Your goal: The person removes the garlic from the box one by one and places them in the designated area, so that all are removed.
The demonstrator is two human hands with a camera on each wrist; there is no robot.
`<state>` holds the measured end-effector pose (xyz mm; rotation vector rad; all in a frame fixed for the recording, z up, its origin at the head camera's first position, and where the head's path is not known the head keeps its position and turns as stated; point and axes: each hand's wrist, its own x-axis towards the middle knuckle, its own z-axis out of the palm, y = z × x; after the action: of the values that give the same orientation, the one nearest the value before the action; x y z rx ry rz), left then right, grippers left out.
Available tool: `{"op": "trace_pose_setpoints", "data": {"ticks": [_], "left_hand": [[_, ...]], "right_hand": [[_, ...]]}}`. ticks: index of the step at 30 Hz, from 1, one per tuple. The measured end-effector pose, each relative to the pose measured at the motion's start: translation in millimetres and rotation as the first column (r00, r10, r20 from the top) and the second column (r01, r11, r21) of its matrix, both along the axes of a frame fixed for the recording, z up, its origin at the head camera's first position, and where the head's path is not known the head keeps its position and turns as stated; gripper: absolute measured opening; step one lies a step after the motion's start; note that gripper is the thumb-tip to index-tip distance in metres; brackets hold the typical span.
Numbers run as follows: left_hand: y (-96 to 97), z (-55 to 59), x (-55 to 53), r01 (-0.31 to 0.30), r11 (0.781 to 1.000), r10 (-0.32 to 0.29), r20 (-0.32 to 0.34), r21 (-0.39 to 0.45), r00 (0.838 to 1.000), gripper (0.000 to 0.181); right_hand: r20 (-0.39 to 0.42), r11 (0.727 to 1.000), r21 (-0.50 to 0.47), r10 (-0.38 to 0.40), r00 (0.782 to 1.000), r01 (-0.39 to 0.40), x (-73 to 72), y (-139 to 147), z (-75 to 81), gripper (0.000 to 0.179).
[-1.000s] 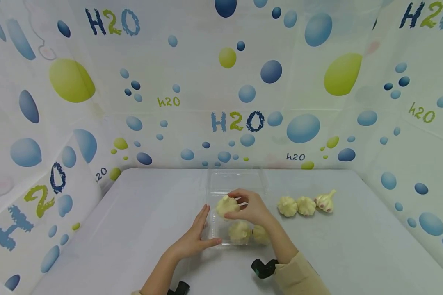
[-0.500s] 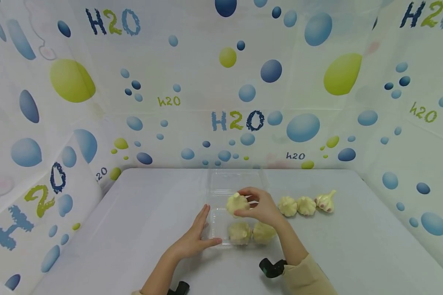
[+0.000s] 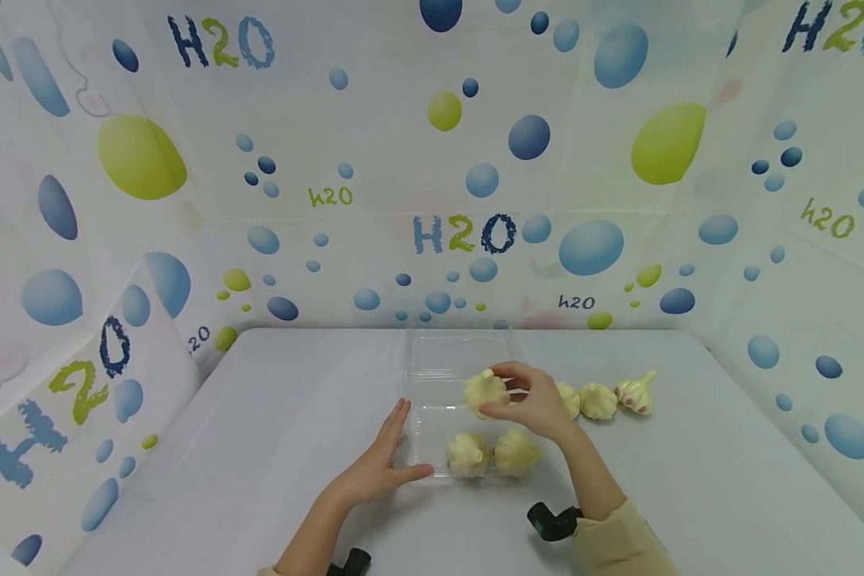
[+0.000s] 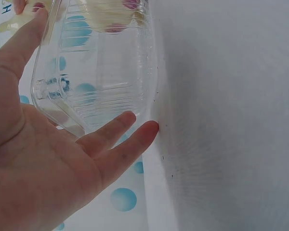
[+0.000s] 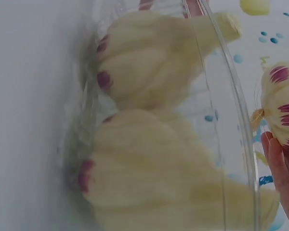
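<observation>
A clear plastic hinged container (image 3: 429, 424) stands on the table, its lid (image 3: 461, 352) folded back behind it. Two garlic bulbs (image 3: 468, 454) sit side by side in its near part, their stems reaching past the rim in the right wrist view. My right hand (image 3: 540, 404) pinches another garlic bulb (image 3: 484, 390) between thumb and fingers, above the container's far right part; purple streaks mark that bulb (image 5: 285, 108) in the right wrist view. At the container's left side rests my left hand (image 3: 374, 472), fingers extended and thumb along the near edge; its fingers (image 4: 127, 149) look straight in the left wrist view.
To the right of the container, several more garlic bulbs (image 3: 598, 402) lie in a row, the nearest one partly hidden by my right hand. The white table (image 3: 295, 384) ends at a patterned curtain (image 3: 374, 160) behind. Black wrist devices (image 3: 553, 522) hang by both wrists.
My right hand has moved rightward with the garlic bulb, from over the container's left part to its right, uncovering the second bulb inside. The left hand has stayed in place.
</observation>
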<state>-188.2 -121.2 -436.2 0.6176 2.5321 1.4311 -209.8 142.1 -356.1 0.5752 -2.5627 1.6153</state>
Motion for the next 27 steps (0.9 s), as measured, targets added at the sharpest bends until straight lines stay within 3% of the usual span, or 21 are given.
{"op": "trace_pose_setpoints", "data": {"ticks": [3,12,27], "left_hand": [[0.7,0.5,0.0,0.011,1.000,-0.011,-0.003,0.003,1.000,0.100],[0.1,-1.2,-0.4,0.008,1.000,-0.008,-0.007,-0.009,1.000,0.100],[-1.5,0.7,1.3,0.010,1.000,-0.010,0.004,0.008,1.000,0.101]], "right_hand": [[-0.009,1.000,0.013,-0.016,1.000,0.016,0.5,7.0,-0.1,0.046],[-0.033,0.998,0.008,-0.067,0.997,0.067,-22.0,33.7,-28.1,0.051],[-0.027,0.988,0.037,-0.147,0.989,0.148,-14.6,61.4,-24.6,0.054]]}}
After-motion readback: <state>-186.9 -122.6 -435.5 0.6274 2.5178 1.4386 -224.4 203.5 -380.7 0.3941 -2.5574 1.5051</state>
